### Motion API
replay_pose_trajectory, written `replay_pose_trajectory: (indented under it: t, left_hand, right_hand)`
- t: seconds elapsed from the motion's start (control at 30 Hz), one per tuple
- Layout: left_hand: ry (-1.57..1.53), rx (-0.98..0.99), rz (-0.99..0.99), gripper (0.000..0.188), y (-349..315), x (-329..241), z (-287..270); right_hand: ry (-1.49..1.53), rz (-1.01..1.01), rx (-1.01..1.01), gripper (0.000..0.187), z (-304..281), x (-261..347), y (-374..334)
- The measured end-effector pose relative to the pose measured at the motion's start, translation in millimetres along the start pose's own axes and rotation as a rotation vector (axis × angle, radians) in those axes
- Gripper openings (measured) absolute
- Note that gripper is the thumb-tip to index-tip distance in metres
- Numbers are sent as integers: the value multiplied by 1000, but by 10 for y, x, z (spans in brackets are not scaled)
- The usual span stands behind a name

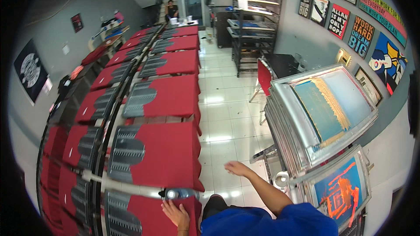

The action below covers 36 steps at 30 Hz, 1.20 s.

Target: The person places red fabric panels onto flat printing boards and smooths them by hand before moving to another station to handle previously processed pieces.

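left hand [176, 214] presses matte red fabric [151, 212], fingers apart, the cloth cut off below; a clear, hard-to-make-out bottle [186, 193] sits just beyond. right hand [236, 168] hovers over glossy tiles [225, 148], fingers too blurred to tell.

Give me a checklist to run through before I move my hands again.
1. Left hand flat with fingers spread: ok, on the nearest red cloth.
2. Right hand free: ok, nothing shows in it; it is out over the tiled floor.
3. Bottle well away from the left hand: not ok, it is just beyond the fingertips, by the cloth's far edge.
4. Bottle's white cap tight: cannot tell from this view.
5. Visible part of that cloth smooth: ok, no large folds show on its top.
6. Lower screen at right clean: not ok, bright orange smears cover its middle.
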State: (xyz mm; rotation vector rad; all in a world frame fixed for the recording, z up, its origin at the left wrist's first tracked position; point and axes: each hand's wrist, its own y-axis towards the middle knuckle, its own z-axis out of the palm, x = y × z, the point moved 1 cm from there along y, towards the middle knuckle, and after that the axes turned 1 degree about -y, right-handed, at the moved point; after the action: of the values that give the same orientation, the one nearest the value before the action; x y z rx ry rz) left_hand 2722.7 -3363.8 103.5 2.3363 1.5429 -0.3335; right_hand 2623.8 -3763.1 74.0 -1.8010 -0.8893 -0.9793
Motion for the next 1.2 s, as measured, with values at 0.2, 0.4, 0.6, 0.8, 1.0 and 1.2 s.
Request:
replay_pose_trajectory:
  t: [0.2, 0.4, 0.6, 0.8, 1.0, 1.2]
  left_hand:
    - [104, -434, 33, 53, 1689, -754, 565]
    - [-130, -274, 44, 53, 3898, -1837, 1438]
    - [-193, -115, 290, 49, 5771, -3043, 1904]
    - [-262, -242, 801, 43, 7393, -4631, 3290]
    - [-403, 252, 1259, 43, 7872, -6808, 4336]
    - [-114, 782, 1577, 43, 7896, -8232, 5140]
  right_hand:
    - [317, 20, -95, 39, -1612, 646, 2282]
    - [536, 210, -613, 35, -3619, 537, 3685]
    - [722, 396, -845, 31, -5024, -358, 4738]
    - [268, 466, -752, 30, -5017, -1531, 5450]
    - [245, 705, -464, 30, -4817, -1489, 4858]
    - [546, 1064, -1497, 43, -3495, -1949, 3681]
